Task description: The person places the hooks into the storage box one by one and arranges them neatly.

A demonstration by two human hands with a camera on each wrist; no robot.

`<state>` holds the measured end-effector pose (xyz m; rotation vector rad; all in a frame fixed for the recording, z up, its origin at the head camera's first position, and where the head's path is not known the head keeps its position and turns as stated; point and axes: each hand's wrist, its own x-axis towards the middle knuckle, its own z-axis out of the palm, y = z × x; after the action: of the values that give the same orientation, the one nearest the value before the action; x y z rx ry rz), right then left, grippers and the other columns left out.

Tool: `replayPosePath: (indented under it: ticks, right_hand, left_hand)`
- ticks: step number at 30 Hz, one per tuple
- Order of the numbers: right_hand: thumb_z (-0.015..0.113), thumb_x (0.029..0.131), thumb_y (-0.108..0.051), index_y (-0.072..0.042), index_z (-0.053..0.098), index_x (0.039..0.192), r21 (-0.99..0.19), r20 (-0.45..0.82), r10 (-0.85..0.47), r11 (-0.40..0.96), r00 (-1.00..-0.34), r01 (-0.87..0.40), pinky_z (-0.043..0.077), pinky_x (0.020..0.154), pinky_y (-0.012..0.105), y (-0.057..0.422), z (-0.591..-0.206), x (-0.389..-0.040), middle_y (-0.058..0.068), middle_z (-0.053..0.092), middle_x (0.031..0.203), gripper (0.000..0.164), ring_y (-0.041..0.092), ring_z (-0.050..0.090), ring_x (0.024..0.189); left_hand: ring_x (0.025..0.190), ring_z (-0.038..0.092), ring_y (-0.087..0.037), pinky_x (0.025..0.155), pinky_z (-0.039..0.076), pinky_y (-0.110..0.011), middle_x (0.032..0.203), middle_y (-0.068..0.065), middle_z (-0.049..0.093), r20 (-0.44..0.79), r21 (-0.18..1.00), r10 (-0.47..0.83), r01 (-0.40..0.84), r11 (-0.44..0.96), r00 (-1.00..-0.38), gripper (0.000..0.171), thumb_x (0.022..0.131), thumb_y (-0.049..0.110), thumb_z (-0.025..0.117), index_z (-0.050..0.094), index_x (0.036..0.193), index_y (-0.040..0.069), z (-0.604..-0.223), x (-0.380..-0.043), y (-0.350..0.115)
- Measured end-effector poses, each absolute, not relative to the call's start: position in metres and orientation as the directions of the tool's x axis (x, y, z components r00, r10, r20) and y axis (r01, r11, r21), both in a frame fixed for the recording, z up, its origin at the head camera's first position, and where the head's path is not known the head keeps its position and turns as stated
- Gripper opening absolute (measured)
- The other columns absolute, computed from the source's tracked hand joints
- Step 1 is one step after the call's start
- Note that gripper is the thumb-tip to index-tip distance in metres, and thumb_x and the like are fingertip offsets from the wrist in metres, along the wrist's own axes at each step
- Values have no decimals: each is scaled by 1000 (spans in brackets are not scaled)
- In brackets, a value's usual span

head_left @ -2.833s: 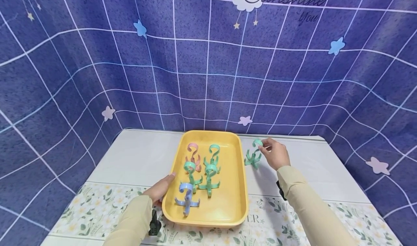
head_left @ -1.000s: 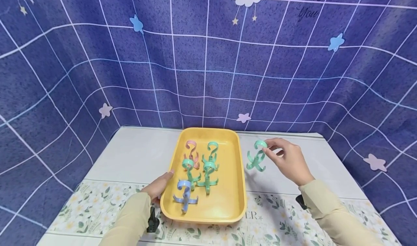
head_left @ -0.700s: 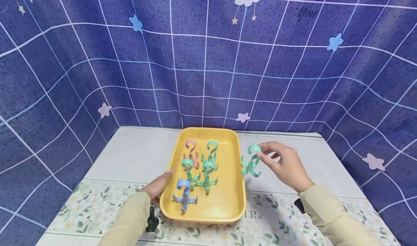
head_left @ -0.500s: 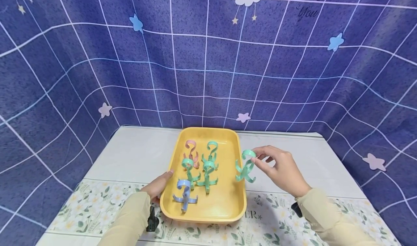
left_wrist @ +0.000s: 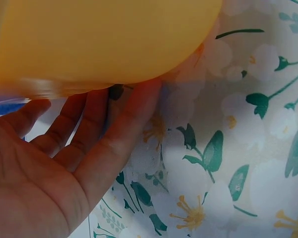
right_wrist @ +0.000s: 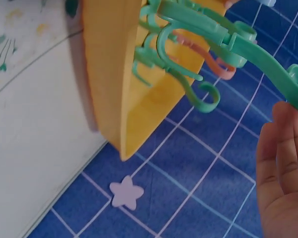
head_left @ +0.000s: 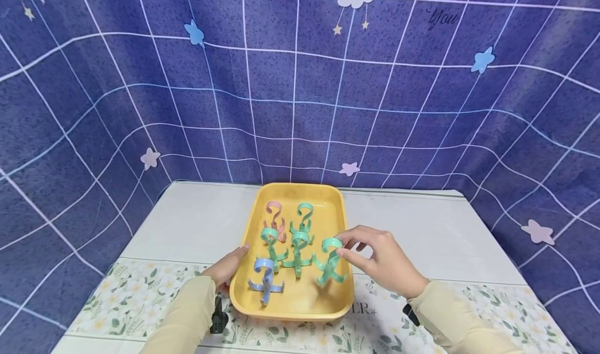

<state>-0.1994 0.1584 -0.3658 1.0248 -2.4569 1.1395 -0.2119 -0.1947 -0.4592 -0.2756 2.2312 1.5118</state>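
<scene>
My right hand [head_left: 377, 257] pinches a green plastic four-prong hanging hook [head_left: 332, 266] by its curled top, over the right side of a yellow tray [head_left: 300, 312]. In the right wrist view this hook [right_wrist: 260, 54] is close up, above the fingertips. At the tray's left side my left hand [head_left: 227, 268] holds the tray, thumb at the rim. The left wrist view has that hand's fingers [left_wrist: 131, 111] reaching beneath the tray's base. Inside stand a pink hook [head_left: 274, 213], a blue hook [head_left: 266, 286] and three green hooks, one of them [head_left: 298, 260] just left of the held hook.
Under the tray lies a tabletop cover, plain white [head_left: 201, 213] at the back and flower-printed [head_left: 136, 296] toward the front. A dark blue curtain [head_left: 300, 83] with grid lines and stars surrounds the table's back and sides.
My right hand has carried the green hook from the table right of the tray, leftward and nearer, to over the tray. The left hand has stayed at the tray's left edge.
</scene>
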Motion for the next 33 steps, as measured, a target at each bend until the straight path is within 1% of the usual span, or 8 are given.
replayPosePath:
  ticks: [4, 7, 13, 19, 26, 33]
  right_hand:
    - [76, 94, -16, -17, 75, 111, -597, 457, -523, 420, -720, -684, 55, 64, 27, 150, -370, -196, -11, 72, 102, 17, 6, 64, 86]
    - [75, 95, -16, -16, 75, 110, -614, 445, -539, 398, -715, -682, 55, 64, 27, 144, -374, -195, -11, 72, 103, 16, 5, 64, 86]
    - [76, 94, -13, -12, 75, 110, -640, 445, -553, 354, -704, -682, 57, 74, 30, 131, -383, -196, -7, 73, 102, 16, 5, 66, 86]
    - [76, 94, -15, -13, 76, 110, -665, 403, -567, 359, -718, -656, 57, 75, 30, 122, -387, -196, -8, 73, 103, 17, 3, 66, 86]
    - [74, 96, -20, -14, 76, 111, -675, 374, -565, 378, -736, -633, 56, 73, 31, 116, -396, -196, -8, 74, 104, 17, 4, 66, 87]
    - [74, 96, -21, -14, 76, 111, -681, 370, -555, 384, -745, -624, 53, 66, 25, 112, -405, -196, -5, 74, 104, 17, 5, 66, 87]
  left_hand:
    - [86, 69, -27, 69, 60, -46, 111, -17, 65, -461, 833, 84, -398, 384, -883, 69, 109, 52, 27, 26, 157, 2, -460, -212, -196]
    - [85, 69, -27, 69, 60, -47, 110, -17, 65, -462, 834, 81, -402, 376, -883, 69, 109, 52, 27, 27, 157, 3, -459, -212, -197]
    - [83, 70, -26, 67, 60, -47, 108, -17, 66, -447, 839, 77, -388, 380, -891, 68, 110, 51, 26, 28, 156, 2, -458, -212, -195]
    - [84, 69, -26, 68, 60, -47, 108, -16, 66, -451, 829, 59, -394, 396, -890, 68, 110, 51, 25, 30, 155, 1, -456, -211, -192]
    - [82, 70, -26, 67, 60, -46, 105, -16, 67, -450, 829, 59, -393, 397, -891, 67, 110, 50, 24, 30, 155, 1, -456, -211, -192]
    - [84, 70, -27, 68, 60, -47, 108, -17, 66, -456, 826, 57, -399, 398, -888, 68, 110, 51, 25, 28, 156, 0, -454, -211, -191]
